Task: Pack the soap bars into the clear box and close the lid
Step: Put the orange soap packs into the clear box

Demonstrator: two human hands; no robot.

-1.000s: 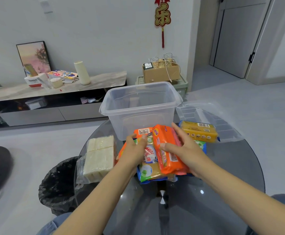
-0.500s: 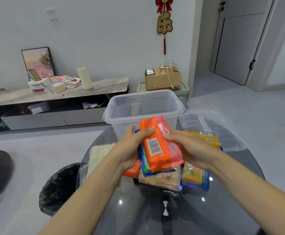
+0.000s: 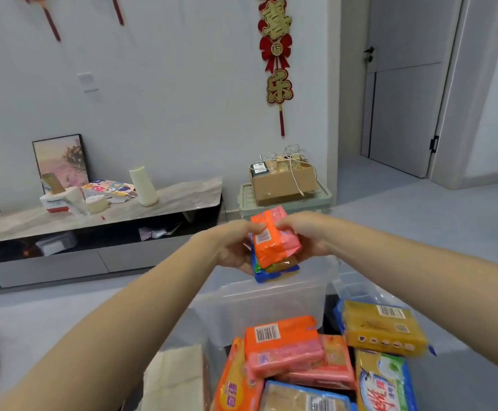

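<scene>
Both hands hold a stack of wrapped soap bars (image 3: 274,241), an orange-pink pack on top and blue-edged packs beneath, in the air over the clear box (image 3: 259,304). My left hand (image 3: 227,247) grips the stack's left side and my right hand (image 3: 307,235) its right side. More soap packs (image 3: 286,348) in orange, pink, yellow and blue wrappers lie heaped on the table in front of the box. A yellow pack (image 3: 381,327) lies to the right. The clear lid (image 3: 357,286) rests on the table to the right of the box.
A pale block of unwrapped soap (image 3: 176,378) lies at the lower left of the heap. Behind stand a low TV cabinet (image 3: 99,221) with clutter and a cardboard box (image 3: 283,179) on a green crate. A door (image 3: 405,84) is at the right.
Both hands have lifted the stack of soap bars from the table heap up and forward over the clear box. The camera view has tilted upward.
</scene>
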